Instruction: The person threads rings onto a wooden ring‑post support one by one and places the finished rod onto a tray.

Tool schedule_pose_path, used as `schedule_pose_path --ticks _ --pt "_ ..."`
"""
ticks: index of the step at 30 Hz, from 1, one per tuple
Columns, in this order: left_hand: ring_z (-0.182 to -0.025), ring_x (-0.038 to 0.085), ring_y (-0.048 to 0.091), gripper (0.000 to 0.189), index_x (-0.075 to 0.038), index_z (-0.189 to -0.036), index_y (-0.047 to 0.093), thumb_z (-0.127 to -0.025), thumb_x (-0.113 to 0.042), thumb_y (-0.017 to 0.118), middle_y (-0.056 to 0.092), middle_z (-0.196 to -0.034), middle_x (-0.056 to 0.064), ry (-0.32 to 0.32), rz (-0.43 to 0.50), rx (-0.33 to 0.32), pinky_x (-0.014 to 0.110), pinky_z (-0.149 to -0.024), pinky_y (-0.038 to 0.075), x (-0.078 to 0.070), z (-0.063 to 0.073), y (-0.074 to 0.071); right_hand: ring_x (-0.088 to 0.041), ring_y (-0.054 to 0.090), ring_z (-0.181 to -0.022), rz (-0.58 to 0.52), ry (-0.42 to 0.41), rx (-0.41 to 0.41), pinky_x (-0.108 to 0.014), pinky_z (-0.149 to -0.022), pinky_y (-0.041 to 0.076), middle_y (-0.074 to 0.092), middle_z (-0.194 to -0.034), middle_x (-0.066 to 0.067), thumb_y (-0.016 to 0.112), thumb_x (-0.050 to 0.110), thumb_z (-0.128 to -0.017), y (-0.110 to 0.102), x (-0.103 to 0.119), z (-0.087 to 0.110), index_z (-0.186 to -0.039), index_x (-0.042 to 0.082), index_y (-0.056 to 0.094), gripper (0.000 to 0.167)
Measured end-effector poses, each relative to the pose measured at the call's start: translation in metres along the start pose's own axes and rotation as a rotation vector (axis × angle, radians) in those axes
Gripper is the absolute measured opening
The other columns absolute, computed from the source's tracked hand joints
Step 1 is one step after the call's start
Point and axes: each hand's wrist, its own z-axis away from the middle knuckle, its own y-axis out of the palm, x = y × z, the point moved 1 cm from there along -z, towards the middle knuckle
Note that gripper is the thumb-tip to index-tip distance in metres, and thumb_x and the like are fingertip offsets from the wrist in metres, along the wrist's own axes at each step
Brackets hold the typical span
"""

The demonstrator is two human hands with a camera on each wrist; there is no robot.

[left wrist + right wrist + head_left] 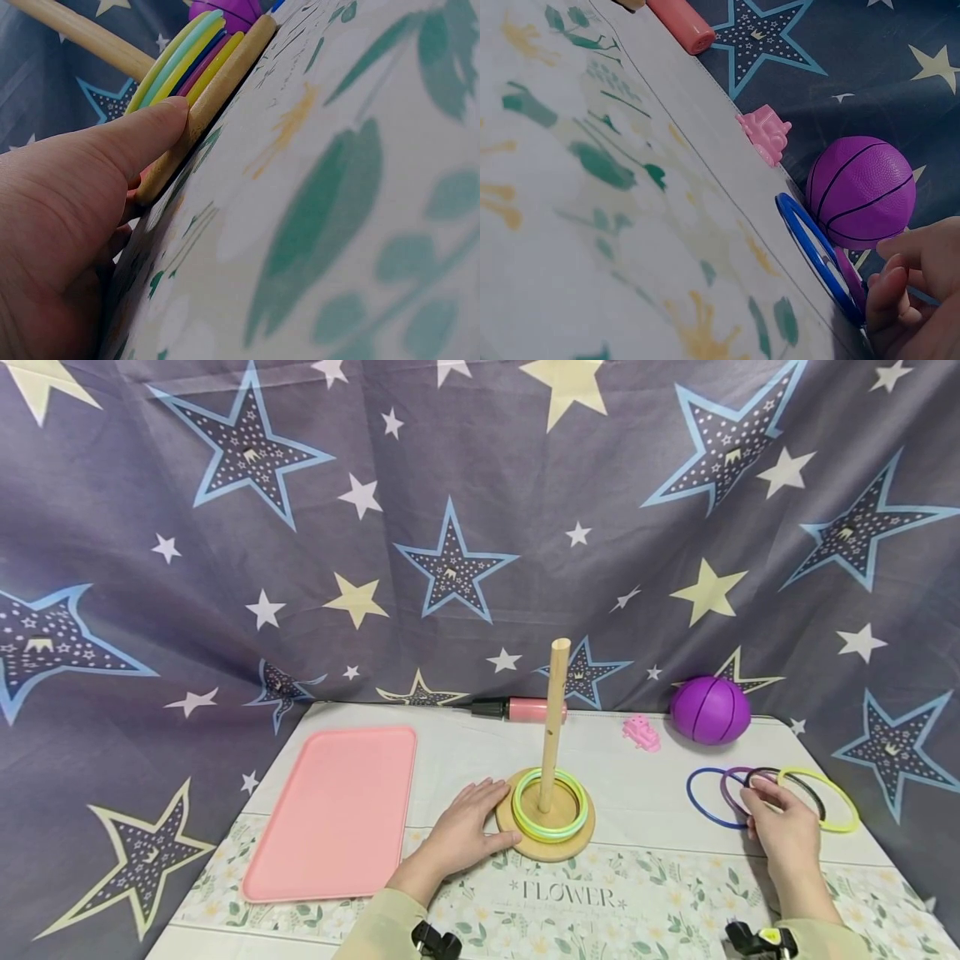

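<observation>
A wooden ring-toss stand [556, 727] has several coloured rings [551, 839] stacked round its peg on the round base [531, 851]. My left hand [467, 827] rests against the left side of that base, fingers fairly straight, its thumb [154, 127] touching the edge beside the stack. To the right, a blue ring [688, 793], a purple ring [723, 793], a black ring [819, 802] and a yellow ring [853, 810] lie overlapping. My right hand [786, 831] is over them, its thumb and finger pinching the purple ring at its right side; the fingers partly hide the contact.
A pink tray [333, 814] lies on the left of the table. Along the back are a pink and black pump [517, 709], a small pink toy [641, 733] and a purple ball [710, 711] behind the loose rings. A star-patterned cloth [465, 668] hangs behind the table.
</observation>
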Motion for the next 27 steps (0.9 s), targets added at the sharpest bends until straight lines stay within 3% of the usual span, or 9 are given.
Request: schedule_pose_path --ticks 9,16,18,23,27 --pt "-0.163 0.032 0.036 0.087 -0.006 -0.165 0.05 -0.1 -0.057 0.078 0.05 -0.169 0.012 0.009 0.001 -0.007 0.049 -0.137 0.021 -0.001 0.001 -0.001 -0.003 0.059 -0.059 -0.051 -0.02 -0.05 -0.02 -0.047 0.054 0.059 -0.082 0.026 0.073 0.02 -0.106 -0.001 -0.009 -0.003 -0.15 0.001 0.064 0.048" --pt "-0.163 0.031 0.036 0.087 -0.006 -0.165 0.05 -0.1 -0.055 0.079 0.05 -0.169 0.012 -0.001 0.005 -0.009 0.049 -0.138 0.021 0.0 0.0 0.0 -0.004 0.06 -0.061 -0.012 0.007 -0.087 -0.021 -0.048 0.055 0.062 -0.114 0.0 0.068 0.023 -0.109 -0.004 -0.009 -0.003 -0.153 0.002 0.062 0.049" --pt "-0.163 0.032 0.036 0.086 -0.006 -0.165 0.05 -0.1 -0.055 0.079 0.05 -0.169 0.012 0.004 0.004 -0.01 0.049 -0.137 0.021 -0.001 0.0 0.0 -0.004 0.06 -0.061 -0.002 0.002 -0.085 -0.021 -0.049 0.055 0.064 -0.111 0.002 0.068 0.022 -0.109 -0.005 -0.009 -0.004 -0.152 0.001 0.063 0.048" --pt "-0.162 0.034 0.037 0.086 -0.005 -0.165 0.051 -0.101 -0.056 0.078 0.051 -0.168 0.013 0.017 0.001 -0.013 0.051 -0.137 0.023 -0.001 0.001 -0.001 -0.005 0.06 -0.059 0.028 -0.01 -0.071 -0.021 -0.048 0.054 0.062 -0.08 0.023 0.07 0.023 -0.109 -0.006 -0.011 -0.005 -0.15 -0.001 0.065 0.047" --pt "-0.162 0.033 0.037 0.086 -0.006 -0.165 0.05 -0.101 -0.056 0.078 0.05 -0.169 0.012 0.015 0.001 -0.01 0.05 -0.137 0.022 -0.001 0.001 -0.001 -0.008 0.061 -0.057 0.076 -0.018 -0.065 -0.022 -0.047 0.053 0.063 -0.079 0.022 0.072 0.025 -0.108 -0.006 -0.013 -0.006 -0.148 0.0 0.066 0.048"
